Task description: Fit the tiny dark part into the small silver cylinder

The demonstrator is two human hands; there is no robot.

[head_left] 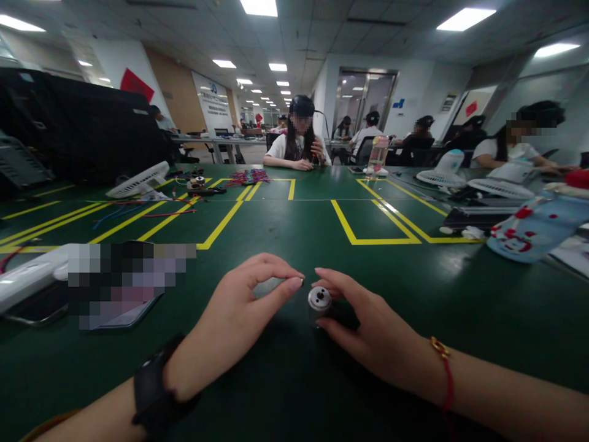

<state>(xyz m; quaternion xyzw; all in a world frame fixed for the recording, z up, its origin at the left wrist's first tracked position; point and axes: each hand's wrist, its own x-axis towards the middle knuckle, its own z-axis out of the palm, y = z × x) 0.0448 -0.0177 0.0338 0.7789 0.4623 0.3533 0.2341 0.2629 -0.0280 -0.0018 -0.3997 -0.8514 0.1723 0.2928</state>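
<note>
A small silver cylindrical motor (319, 299) stands upright on the green table, its round end face up, with a dark centre and small holes around it. My right hand (363, 310) has its thumb and fingers around the sides of this motor. Just to the left, my left hand (257, 301) is closed in a pinch, thumb against forefinger. A tiny dark, shiny bit shows at those fingertips, too small to name. The two hands are close together but apart.
Left on the table (276, 230) lie a phone (138, 313) and a white power strip (32, 273). A blue patterned bottle (529, 230) stands right, near white fans (501, 179). Bundled wires (246, 177) lie at the far side, where another person (299, 144) sits.
</note>
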